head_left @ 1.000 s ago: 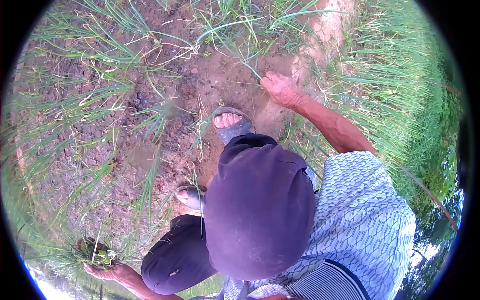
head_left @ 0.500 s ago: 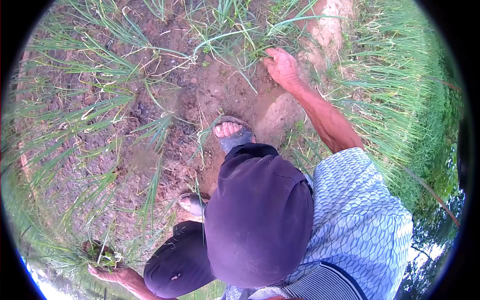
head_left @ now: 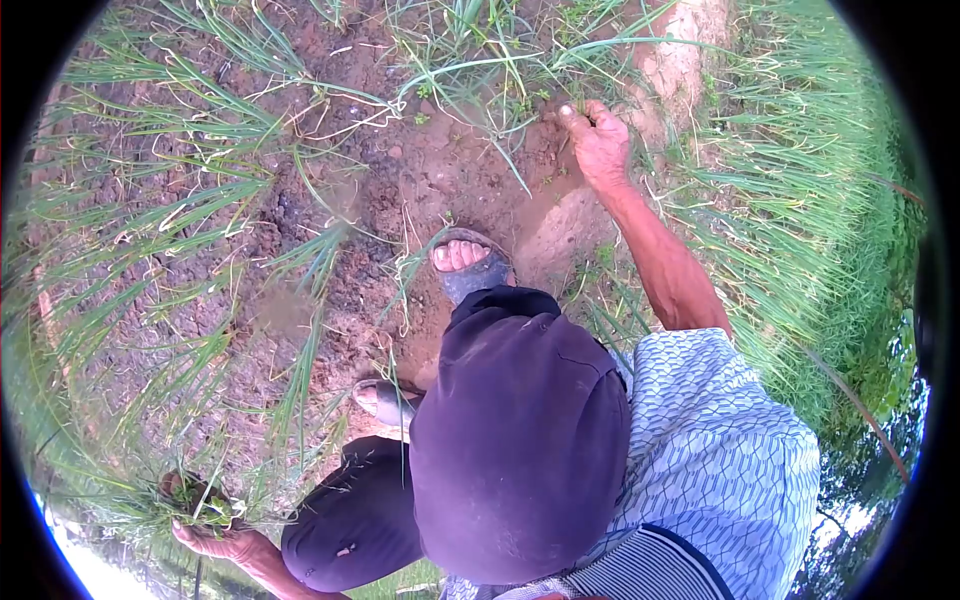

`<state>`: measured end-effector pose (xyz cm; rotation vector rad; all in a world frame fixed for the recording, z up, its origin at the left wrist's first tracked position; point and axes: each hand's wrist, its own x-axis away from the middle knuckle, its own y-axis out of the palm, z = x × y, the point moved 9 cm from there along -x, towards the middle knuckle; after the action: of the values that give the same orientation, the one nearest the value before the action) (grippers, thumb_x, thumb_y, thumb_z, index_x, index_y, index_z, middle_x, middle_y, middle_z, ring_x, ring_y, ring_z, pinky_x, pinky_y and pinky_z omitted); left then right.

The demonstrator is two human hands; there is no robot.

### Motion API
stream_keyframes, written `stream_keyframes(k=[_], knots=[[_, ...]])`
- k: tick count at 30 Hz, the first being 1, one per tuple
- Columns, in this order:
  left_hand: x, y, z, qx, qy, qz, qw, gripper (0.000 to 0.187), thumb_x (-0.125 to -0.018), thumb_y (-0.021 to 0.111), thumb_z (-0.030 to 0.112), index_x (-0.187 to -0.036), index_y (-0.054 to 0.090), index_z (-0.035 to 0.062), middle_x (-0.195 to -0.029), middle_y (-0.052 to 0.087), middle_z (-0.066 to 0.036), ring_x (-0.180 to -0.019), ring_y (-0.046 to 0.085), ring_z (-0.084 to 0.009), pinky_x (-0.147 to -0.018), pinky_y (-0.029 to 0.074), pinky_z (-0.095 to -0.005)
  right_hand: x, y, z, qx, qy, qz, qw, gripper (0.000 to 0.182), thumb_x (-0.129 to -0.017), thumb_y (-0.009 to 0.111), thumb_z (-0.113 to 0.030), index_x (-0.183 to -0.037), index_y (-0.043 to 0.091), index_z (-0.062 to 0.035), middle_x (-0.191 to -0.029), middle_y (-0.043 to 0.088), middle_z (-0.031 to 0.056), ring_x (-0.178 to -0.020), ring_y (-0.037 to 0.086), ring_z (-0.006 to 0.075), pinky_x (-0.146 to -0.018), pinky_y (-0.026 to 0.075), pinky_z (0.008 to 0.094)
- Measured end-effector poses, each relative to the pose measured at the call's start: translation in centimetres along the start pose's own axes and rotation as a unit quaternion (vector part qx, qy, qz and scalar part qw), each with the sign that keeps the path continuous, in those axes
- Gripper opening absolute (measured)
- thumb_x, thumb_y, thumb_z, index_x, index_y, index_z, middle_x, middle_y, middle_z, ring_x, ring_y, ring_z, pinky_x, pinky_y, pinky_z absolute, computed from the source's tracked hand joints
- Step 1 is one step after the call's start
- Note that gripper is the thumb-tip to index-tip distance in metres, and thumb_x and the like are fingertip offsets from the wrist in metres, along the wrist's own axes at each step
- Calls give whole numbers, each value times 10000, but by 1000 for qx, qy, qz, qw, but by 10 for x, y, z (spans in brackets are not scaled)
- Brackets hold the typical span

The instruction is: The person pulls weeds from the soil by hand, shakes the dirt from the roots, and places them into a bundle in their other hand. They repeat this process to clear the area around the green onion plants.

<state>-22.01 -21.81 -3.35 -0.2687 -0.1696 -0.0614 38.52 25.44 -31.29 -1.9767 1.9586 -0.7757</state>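
Note:
My right hand [head_left: 602,150] is just above bare soil beside a patch of weeds and grass [head_left: 575,75] at the top. Its fingers are curled in, with the thumb near them; whatever may be between them is too small to make out. At the lower left, my left hand [head_left: 215,542] is closed around a clump of pulled weeds [head_left: 212,512], green leaves with dark soil. Part of that hand is hidden by the clump. Onion-like plants [head_left: 230,120] with long thin leaves grow in the soil between my hands.
My sandalled foot [head_left: 465,258] rests on damp brown soil [head_left: 400,170], with the other sandal [head_left: 383,400] nearer the lower left. My bent knees in dark trousers [head_left: 520,440] fill the lower middle. Dense green plants [head_left: 790,200] stand along the right.
My right hand has drawn back from the weeds, a little right and downward in view. My left hand stays nearly in place with its clump.

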Motion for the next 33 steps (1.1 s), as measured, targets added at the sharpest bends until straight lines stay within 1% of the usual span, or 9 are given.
stream_keyframes(k=[1, 4, 8, 9, 16, 22, 23, 26, 33], knots=[[0, 1, 0, -2, -4, 0, 1000, 288, -803, 643, 125, -1024, 537, -27, -921, 572, -139, -756, 567, -274, -704, 498, -392, 3, -4, -3, -53, 2, 6, 999, 174, -830, 632, -260, -796, 648, -90, -708, 638, 132, -641, 615, 252, -603, 470, 382], [0, 4, -3, 5, -3, -5, 1000, 285, -803, 644, 127, -1021, 540, -25, -918, 575, -139, -757, 570, -276, -704, 499, -395, 22, 0, -62, 322, 10, -92, 942, 189, -812, 647, -272, -761, 629, -91, -712, 642, 141, -662, 629, 257, -593, 471, 381], [3, 3, 0, 6, 1, -7, 1000, 282, -804, 646, 131, -1016, 544, -24, -915, 580, -138, -758, 574, -278, -704, 501, -398, 14, 32, -60, 240, -166, -65, 954, 194, -772, 642, -273, -813, 596, -89, -796, 620, 157, -701, 627, 329, -608, 478, 450], [3, 3, 0, 7, 3, -8, 1000, 281, -804, 647, 132, -1015, 545, -24, -914, 581, -138, -759, 575, -279, -705, 501, -398, 15, 42, -63, 302, -190, -64, 932, 177, -767, 627, -213, -883, 604, -81, -809, 606, 159, -698, 616, 355, -614, 486, 466], [9, -9, -5, 14, -2, 5, 1000, 276, -804, 650, 138, -1007, 553, -21, -907, 588, -138, -761, 582, -283, -705, 504, -404, 15, 55, -73, 192, -281, -94, 935, 151, -810, 608, -175, -876, 648, -46, -724, 591, 165, -690, 620, 339, -599, 497, 413], [10, -10, -6, 10, -3, 7, 1000, 272, -804, 653, 144, -1000, 559, -19, -901, 594, -138, -763, 588, -286, -705, 506, -408, 3, -1, -20, 88, 53, -9, 995, 270, -854, 597, -265, -944, 654, -16, -769, 631, 181, -763, 640, 292, -667, 480, 409], [10, -9, -7, 9, -3, 6, 1000, 271, -804, 654, 145, -999, 560, -18, -900, 595, -138, -763, 589, -287, -705, 506, -409, 4, -8, 3, 186, 175, -35, 966, 329, -836, 606, -297, -1014, 650, -23, -859, 661, 201, -820, 645, 307, -720, 488, 416], [11, -8, -6, 9, -2, 3, 1000, 269, -804, 655, 148, -996, 563, -17, -898, 598, -138, -764, 592, -289, -706, 508, -411, -3, 5, -55, 173, -36, -77, 981, 369, -808, 628, -300, -1064, 637, -34, -897, 666, 202, -857, 649, 316, -756, 495, 413], [14, -12, -7, 8, -4, 11, 1000, 264, -805, 659, 154, -988, 571, -15, -891, 606, -137, -767, 598, -293, -706, 510, -417, -21, 37, -63, 200, -108, -190, 955, 283, -794, 626, -201, -1031, 633, -47, -925, 645, 203, -866, 628, 371, -755, 497, 433]])
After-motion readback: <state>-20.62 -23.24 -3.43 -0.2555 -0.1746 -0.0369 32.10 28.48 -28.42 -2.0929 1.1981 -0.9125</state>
